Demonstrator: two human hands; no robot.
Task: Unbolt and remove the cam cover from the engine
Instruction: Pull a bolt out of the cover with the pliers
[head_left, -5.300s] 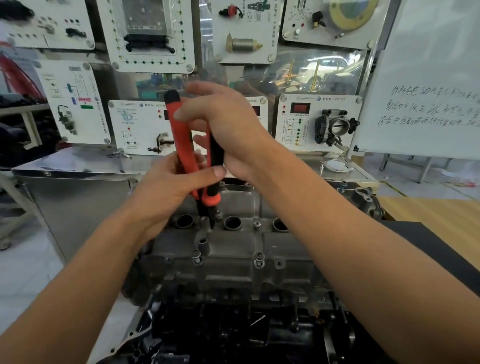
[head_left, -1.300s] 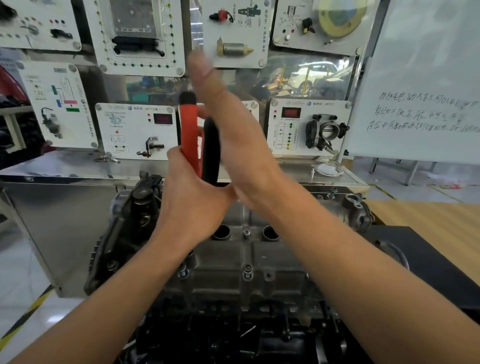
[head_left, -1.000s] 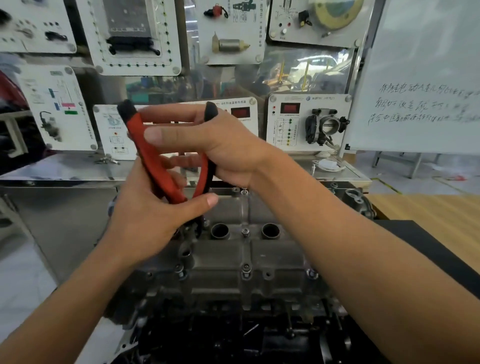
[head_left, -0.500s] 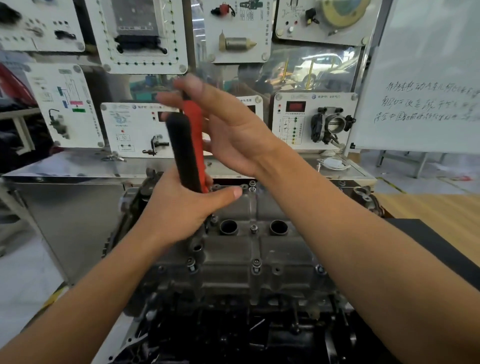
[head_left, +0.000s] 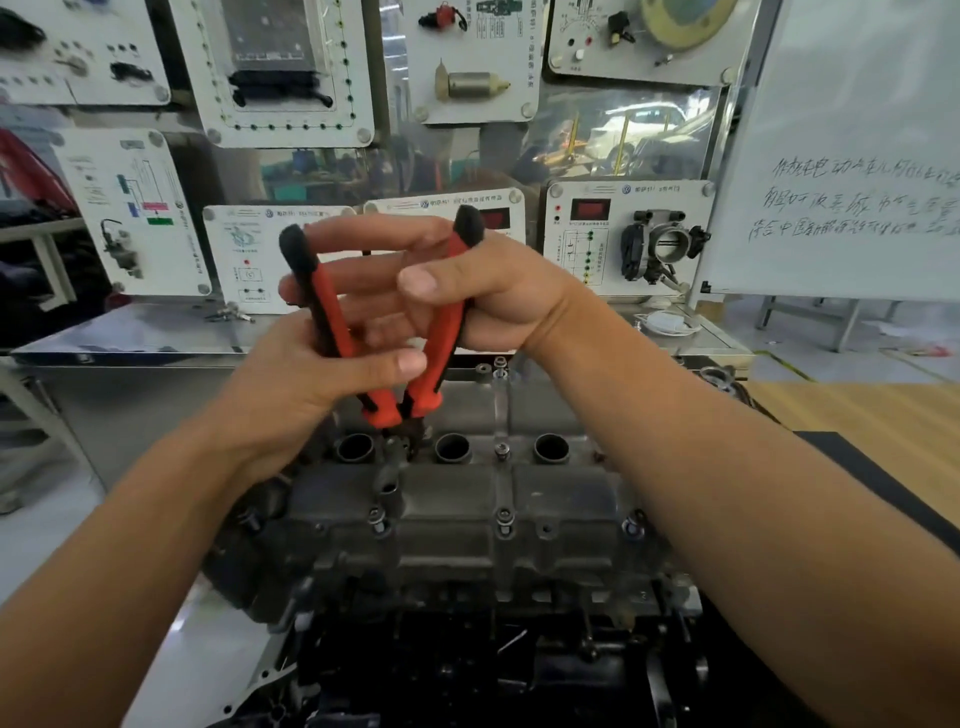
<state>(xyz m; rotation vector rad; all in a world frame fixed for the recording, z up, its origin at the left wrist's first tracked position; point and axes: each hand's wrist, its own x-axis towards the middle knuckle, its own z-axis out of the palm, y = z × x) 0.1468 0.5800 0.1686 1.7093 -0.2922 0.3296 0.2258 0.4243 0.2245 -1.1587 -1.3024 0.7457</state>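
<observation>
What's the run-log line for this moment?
tool: red-and-black-handled pliers, handles spread | left hand: grips pliers near pivot | right hand: grips upper handles | nose: down at grey metal cam cover | cover: in place

Pliers (head_left: 439, 343): I see them upright over the cover's (head_left: 545, 499) left part, nose down between two plug holes (head_left: 453, 448).
Hands: left hand (head_left: 306, 379) low on the left handle, right hand (head_left: 488, 296) higher on the right handle.
Cover: atop the engine (head_left: 467, 649), before me.
Bench (head_left: 130, 332): behind the engine, panels (head_left: 597, 239) above it.
Whiteboard (head_left: 857, 130): far right.
</observation>
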